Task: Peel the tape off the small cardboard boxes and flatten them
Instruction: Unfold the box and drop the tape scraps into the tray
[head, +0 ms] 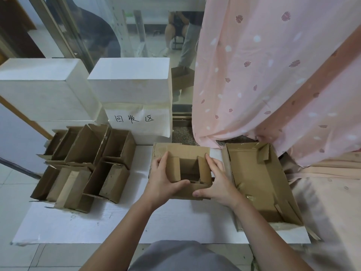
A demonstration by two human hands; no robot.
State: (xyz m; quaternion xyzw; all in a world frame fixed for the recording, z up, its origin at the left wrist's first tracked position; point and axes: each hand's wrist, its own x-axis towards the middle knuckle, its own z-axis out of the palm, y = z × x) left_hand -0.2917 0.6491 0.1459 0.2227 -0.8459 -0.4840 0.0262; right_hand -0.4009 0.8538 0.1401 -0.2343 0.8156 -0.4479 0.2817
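Gripping a small open cardboard box (pixel 187 169) from both sides, the left hand (pixel 163 181) and right hand (pixel 215 182) hold it at the middle of the white board (pixel 136 222). Left hand: fingers together along the box's left wall, thumb curled over the near edge toward the opening. Right hand: fingers together on the right wall, thumb lying along the near flap. Box top flaps stand open; interior visible, brown, nothing seen inside. It sits on a flat cardboard piece (pixel 159 151) whose far left corner shows beyond it.

Left of the hands: a cluster of small boxes (pixel 86 163), flaps open, packed touching one another (tape strip visible on one near box). Right, just beside the held box: a larger shallow cardboard tray (pixel 259 182), open upward, scraps of tape on its floor.

Far side: two white foam blocks (pixel 129 81), the nearer face carrying a handwritten paper label (pixel 134 119). Pink patterned curtain (pixel 263 75) hangs at far right.
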